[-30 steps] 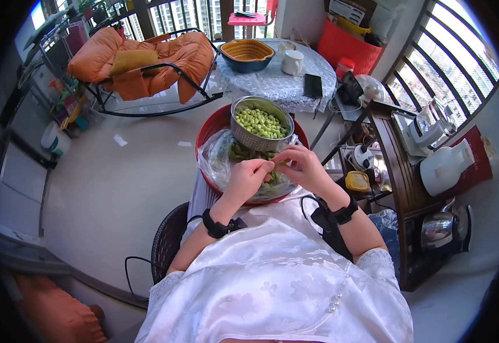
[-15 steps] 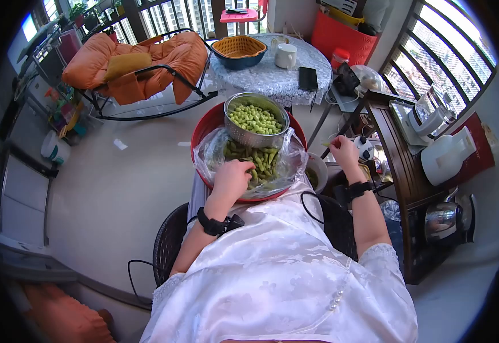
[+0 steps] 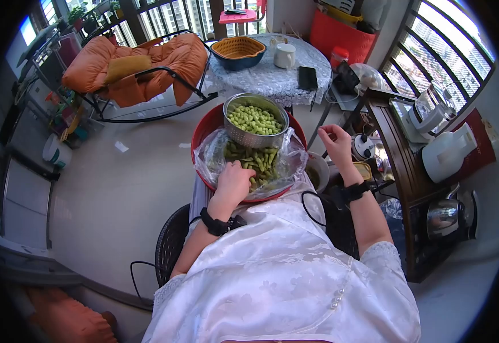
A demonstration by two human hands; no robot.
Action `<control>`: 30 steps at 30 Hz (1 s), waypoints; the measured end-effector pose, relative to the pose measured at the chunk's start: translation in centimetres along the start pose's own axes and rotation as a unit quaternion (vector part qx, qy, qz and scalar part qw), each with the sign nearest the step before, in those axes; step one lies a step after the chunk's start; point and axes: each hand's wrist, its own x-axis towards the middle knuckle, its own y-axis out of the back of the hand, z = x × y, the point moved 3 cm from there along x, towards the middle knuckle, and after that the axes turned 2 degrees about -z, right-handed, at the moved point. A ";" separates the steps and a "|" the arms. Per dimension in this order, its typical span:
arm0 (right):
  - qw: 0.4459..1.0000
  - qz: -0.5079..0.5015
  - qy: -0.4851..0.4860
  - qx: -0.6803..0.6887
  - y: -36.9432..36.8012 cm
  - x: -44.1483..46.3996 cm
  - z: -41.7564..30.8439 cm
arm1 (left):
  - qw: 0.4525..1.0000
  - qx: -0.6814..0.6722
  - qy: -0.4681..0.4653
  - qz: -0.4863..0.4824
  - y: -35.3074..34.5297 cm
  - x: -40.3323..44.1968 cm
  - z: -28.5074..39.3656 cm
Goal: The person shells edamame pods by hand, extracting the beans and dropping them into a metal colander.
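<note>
My left hand [image 3: 235,183] is closed, its fingers curled down among green edamame pods [image 3: 268,162]; what the fingertips hold is hidden. The pods lie in a clear plastic bag [image 3: 292,163] spread inside a red basin [image 3: 202,134] on my lap. At the basin's far side sits a perforated metal strainer [image 3: 255,137] with shelled green beans [image 3: 254,119] in it. Raised to the right of the basin, my right hand [image 3: 336,147] has its thumb and forefinger slightly apart, with nothing visible between them. Below it stands a pale container [image 3: 317,171] with greenish contents.
Ahead is a lace-covered table [image 3: 261,80] bearing a yellow-and-blue basket [image 3: 238,52], a white mug [image 3: 284,56] and a dark phone [image 3: 307,78]. A wooden shelf [image 3: 395,148] with appliances stands close on my right. An orange rocking chair [image 3: 141,68] is at the left.
My right hand has risen slightly and moved left; the green piece at its fingertips is no longer visible there. My left hand has shifted a little over the pods.
</note>
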 end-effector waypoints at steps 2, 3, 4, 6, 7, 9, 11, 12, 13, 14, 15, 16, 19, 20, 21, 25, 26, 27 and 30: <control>0.999 0.003 0.031 0.037 -0.4 -0.5 -2.1 | 1.000 0.000 0.004 0.002 0.1 0.1 0.0; 0.997 -0.006 0.048 0.055 -0.6 -0.9 -3.2 | 1.000 0.000 0.008 0.003 0.1 0.1 -0.1; 0.995 -0.015 0.065 0.073 -0.8 -1.3 -4.3 | 1.000 0.000 0.008 0.003 0.6 0.1 0.3; 0.993 -0.040 0.063 0.089 -1.2 -2.1 -6.0 | 0.988 -0.049 0.012 0.148 2.5 0.2 0.9; 0.990 -0.070 0.084 0.093 -1.7 -2.5 -6.8 | 0.988 -0.049 0.011 0.148 2.7 0.6 0.9; 0.985 -0.099 0.104 0.096 -2.5 -3.5 -8.2 | 0.966 -0.154 -0.021 0.207 3.4 0.8 0.9; 0.968 -0.207 0.041 0.139 -3.8 -4.6 -8.9 | 0.952 -0.242 0.006 0.190 3.6 0.8 1.7; 0.954 -0.245 0.018 0.173 -4.6 -5.0 -8.8 | 0.929 -0.327 0.032 0.172 3.6 0.8 2.0; 0.950 -0.262 0.004 0.169 -4.9 -5.5 -8.9 | 0.929 -0.327 0.031 0.172 3.6 0.8 2.2; 0.946 -0.278 -0.009 0.165 -5.2 -5.8 -9.2 | 0.926 -0.325 0.018 0.193 3.7 0.8 2.4; 0.947 -0.277 -0.009 0.164 -5.6 -6.0 -9.1 | 0.922 -0.323 0.005 0.213 3.8 0.7 2.6; 0.937 -0.278 -0.042 0.208 -6.3 -6.1 -8.5 | 0.922 -0.323 0.005 0.213 3.9 0.7 2.6; 0.913 -0.284 -0.123 0.266 -6.5 -6.1 -8.6 | 0.926 -0.312 0.000 0.214 4.3 0.6 2.9; 0.899 -0.290 -0.171 0.280 -6.5 -6.2 -8.6 | 0.932 -0.296 -0.004 0.211 4.4 0.6 3.0; 0.899 -0.290 -0.171 0.280 -6.7 -6.2 -8.6 | 0.937 -0.280 -0.007 0.207 4.5 0.6 3.1; 0.888 -0.289 -0.189 0.304 -7.3 -6.3 -8.0 | 0.939 -0.247 -0.051 0.232 4.1 0.6 3.0; 0.890 -0.281 -0.181 0.309 -7.3 -6.3 -7.9 | 0.939 -0.250 -0.059 0.226 4.1 0.6 3.2; 0.890 -0.282 -0.181 0.308 -7.3 -6.2 -7.8 | 0.939 -0.253 -0.068 0.220 4.1 0.7 3.3; 0.894 -0.276 -0.164 0.312 -7.2 -6.1 -7.9 | 0.944 -0.206 -0.102 0.235 3.4 0.8 3.1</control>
